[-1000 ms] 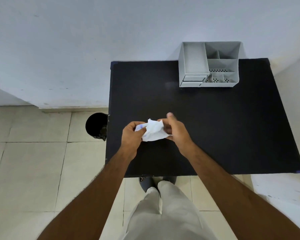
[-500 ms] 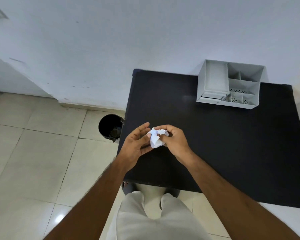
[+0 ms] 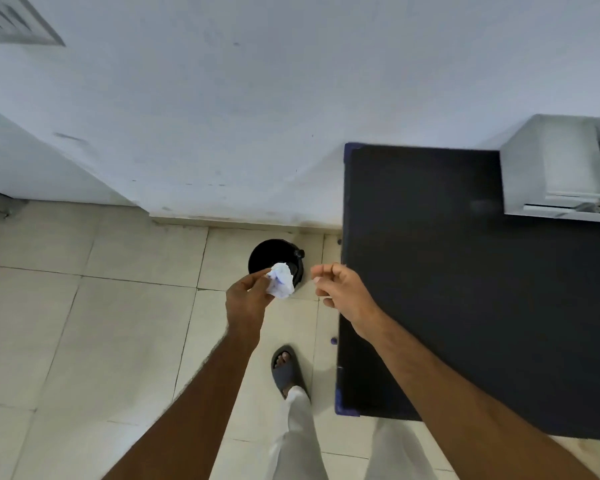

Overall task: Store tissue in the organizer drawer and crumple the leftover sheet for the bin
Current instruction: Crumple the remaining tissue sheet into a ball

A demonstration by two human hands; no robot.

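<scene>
We see a small white crumpled ball of tissue paper [image 3: 280,280], faintly blue-tinted in its folds, pinched at its left edge by the fingertips of the left hand [image 3: 248,299] and held directly above the round black plastic bin [image 3: 269,252], whose open mouth faces up from the pale tiled floor beside the black table. The light grey plastic desk organizer [image 3: 555,168] stands upright at the table's far edge against the wall, partly cut off by the frame; its low front drawer [image 3: 565,201] looks slightly pulled out.
</scene>
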